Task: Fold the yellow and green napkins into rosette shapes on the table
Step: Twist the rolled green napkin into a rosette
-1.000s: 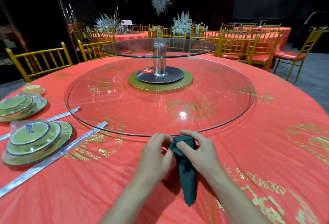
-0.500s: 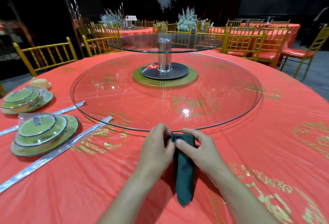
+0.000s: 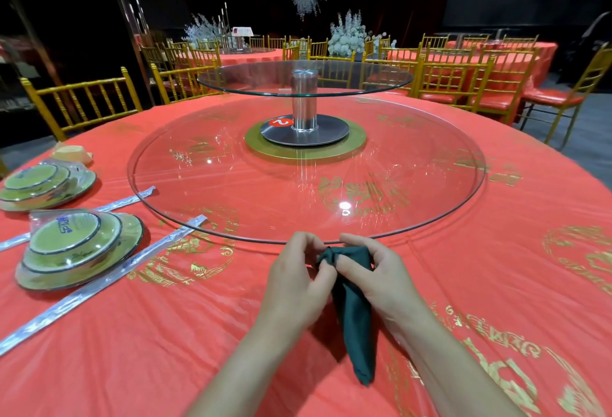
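Note:
A dark green napkin [image 3: 356,324] lies on the red tablecloth [image 3: 165,334] just in front of the big glass turntable, folded into a long narrow wedge whose tip points toward me. My left hand [image 3: 294,281] pinches the napkin's far left corner with curled fingers. My right hand [image 3: 381,277] grips the far end from the right, its fingers curled over the bunched cloth. A yellowish folded thing [image 3: 71,154] sits at the far left edge of the table, too small to make out.
A large glass turntable [image 3: 447,218] with a raised upper glass tier [image 3: 304,80] fills the table's middle. Two wrapped stacks of green plates [image 3: 76,247] and several wrapped chopstick sleeves [image 3: 109,279] lie at the left. Gold chairs [image 3: 82,102] ring the table.
The napkin's far end has been gathered tighter between both hands, and my fingers have shifted on the bunched corner. The camera has tilted slightly, raising the scene in view.

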### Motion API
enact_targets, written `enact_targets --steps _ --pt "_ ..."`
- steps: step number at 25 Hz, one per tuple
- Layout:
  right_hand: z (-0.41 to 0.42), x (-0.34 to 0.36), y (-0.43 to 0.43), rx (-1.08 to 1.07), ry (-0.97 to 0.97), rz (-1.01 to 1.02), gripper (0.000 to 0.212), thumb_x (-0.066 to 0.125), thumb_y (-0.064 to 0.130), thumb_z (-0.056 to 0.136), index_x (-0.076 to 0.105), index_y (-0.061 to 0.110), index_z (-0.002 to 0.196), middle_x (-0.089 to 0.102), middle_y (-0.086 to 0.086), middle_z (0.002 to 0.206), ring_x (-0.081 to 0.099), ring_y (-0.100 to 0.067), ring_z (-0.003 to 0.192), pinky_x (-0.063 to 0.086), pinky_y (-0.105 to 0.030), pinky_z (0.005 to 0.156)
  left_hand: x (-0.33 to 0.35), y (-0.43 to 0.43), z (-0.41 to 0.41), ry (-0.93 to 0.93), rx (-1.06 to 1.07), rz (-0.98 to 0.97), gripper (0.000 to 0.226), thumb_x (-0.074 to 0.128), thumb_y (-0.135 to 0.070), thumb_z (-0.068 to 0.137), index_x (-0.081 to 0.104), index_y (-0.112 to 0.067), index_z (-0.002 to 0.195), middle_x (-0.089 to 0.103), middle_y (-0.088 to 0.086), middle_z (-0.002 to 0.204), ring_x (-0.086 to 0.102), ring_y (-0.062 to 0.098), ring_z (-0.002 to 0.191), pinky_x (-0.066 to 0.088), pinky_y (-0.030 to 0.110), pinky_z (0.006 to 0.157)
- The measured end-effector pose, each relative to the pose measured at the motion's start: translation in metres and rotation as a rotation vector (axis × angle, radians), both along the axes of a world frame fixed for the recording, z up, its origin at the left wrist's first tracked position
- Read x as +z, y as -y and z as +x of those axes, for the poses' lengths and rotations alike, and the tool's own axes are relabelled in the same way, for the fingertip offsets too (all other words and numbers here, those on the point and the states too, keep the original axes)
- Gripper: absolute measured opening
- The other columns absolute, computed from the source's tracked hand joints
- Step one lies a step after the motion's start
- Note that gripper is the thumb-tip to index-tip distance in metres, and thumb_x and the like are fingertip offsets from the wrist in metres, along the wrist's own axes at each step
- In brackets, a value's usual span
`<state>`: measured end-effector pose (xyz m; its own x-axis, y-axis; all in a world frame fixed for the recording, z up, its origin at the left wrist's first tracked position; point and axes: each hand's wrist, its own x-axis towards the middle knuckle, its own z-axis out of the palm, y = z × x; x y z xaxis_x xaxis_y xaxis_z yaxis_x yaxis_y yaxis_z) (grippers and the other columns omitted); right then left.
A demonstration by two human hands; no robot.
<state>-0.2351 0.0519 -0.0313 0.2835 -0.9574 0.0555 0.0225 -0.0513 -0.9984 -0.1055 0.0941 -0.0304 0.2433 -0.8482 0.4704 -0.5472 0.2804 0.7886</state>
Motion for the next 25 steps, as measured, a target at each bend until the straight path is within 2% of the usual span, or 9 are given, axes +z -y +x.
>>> enact_targets --steps 3,4,7,11,15,17,21,23,25 --pt "0.0 0.001 -0.002 0.035 -0.075 -0.066 0.042 0.071 0.013 0.078 0.061 0.026 0.116 0.07 0.002 0.102 0.068 -0.012 0.088 0.054 -0.03 0.078 0.002 0.002 0.004 -0.08 -0.012 0.054 0.015 0.051 -0.015 0.07 0.044 -0.026 0.076 0.049 -0.012 0.071 0.045 0.0 0.064 0.038 0.014 0.06" --pt "0.0 0.002 -0.003 0.032 -0.081 -0.069 0.042 0.07 0.011 0.077 0.062 0.028 0.115 0.07 0.002 0.103 0.067 -0.011 0.088 0.054 -0.031 0.079 0.003 0.002 0.005 -0.079 -0.006 0.051 0.014 0.049 -0.016 0.068 0.043 -0.026 0.076 0.047 -0.011 0.07 0.043 0.001 0.063 0.037 0.016 0.06" --pt "0.004 0.002 -0.002 0.008 -0.06 -0.066 0.039 0.067 0.005 0.076 0.065 0.03 0.106 0.07 0.002 0.101 0.066 -0.005 0.081 0.053 -0.023 0.072 0.005 0.003 0.007 0.056 0.03 -0.005 0.022 0.051 -0.009 0.068 0.039 -0.027 0.075 0.043 -0.011 0.071 0.041 0.001 0.067 0.034 0.012 0.061" --pt "0.002 0.001 0.0 0.002 -0.049 -0.066 0.04 0.069 0.006 0.075 0.065 0.024 0.111 0.069 0.005 0.105 0.065 -0.001 0.087 0.051 -0.016 0.07 0.004 0.004 0.012 0.229 0.054 -0.061 0.031 0.056 0.004 0.069 0.042 -0.023 0.079 0.043 -0.01 0.076 0.044 0.002 0.078 0.035 0.012 0.065" --pt "-0.005 0.0 0.004 -0.004 -0.039 -0.053 0.041 0.07 0.008 0.077 0.064 0.023 0.114 0.07 0.002 0.105 0.066 -0.008 0.092 0.053 -0.023 0.076 0.0 0.0 0.01 0.136 -0.043 -0.043 0.012 0.06 -0.018 0.074 0.055 -0.026 0.082 0.056 -0.01 0.081 0.054 0.005 0.079 0.044 0.018 0.06" --pt "-0.005 -0.001 0.005 0.007 -0.037 -0.039 0.041 0.071 0.009 0.077 0.064 0.024 0.114 0.071 0.001 0.103 0.067 -0.012 0.091 0.055 -0.028 0.077 0.002 0.001 0.011 0.08 -0.044 -0.04 0.01 0.061 -0.024 0.075 0.056 -0.032 0.079 0.059 -0.01 0.08 0.057 0.004 0.077 0.047 0.02 0.059" --pt "-0.006 -0.002 0.006 0.008 -0.041 -0.042 0.038 0.069 0.008 0.077 0.065 0.025 0.111 0.07 0.0 0.103 0.067 -0.011 0.089 0.055 -0.028 0.076 0.004 0.003 0.02 0.009 -0.082 0.004 0.029 0.069 -0.011 0.078 0.06 -0.038 0.077 0.064 -0.01 0.078 0.06 0.0 0.073 0.052 0.023 0.063" --pt "-0.006 -0.002 0.006 0.01 -0.047 -0.041 0.038 0.069 0.008 0.078 0.065 0.024 0.112 0.07 0.0 0.104 0.066 -0.009 0.089 0.053 -0.024 0.074 0.003 0.003 0.022 -0.006 -0.071 0.015 0.032 0.068 -0.008 0.079 0.061 -0.039 0.077 0.065 -0.009 0.077 0.061 0.003 0.072 0.054 0.03 0.065" --pt "-0.006 -0.003 0.006 0.009 -0.061 -0.048 0.039 0.069 0.008 0.078 0.064 0.023 0.113 0.069 0.002 0.104 0.066 -0.006 0.089 0.053 -0.021 0.072 0.002 0.002 0.019 0.025 -0.064 0.017 0.032 0.066 -0.007 0.081 0.058 -0.038 0.078 0.062 -0.01 0.079 0.058 0.002 0.073 0.054 0.03 0.065"
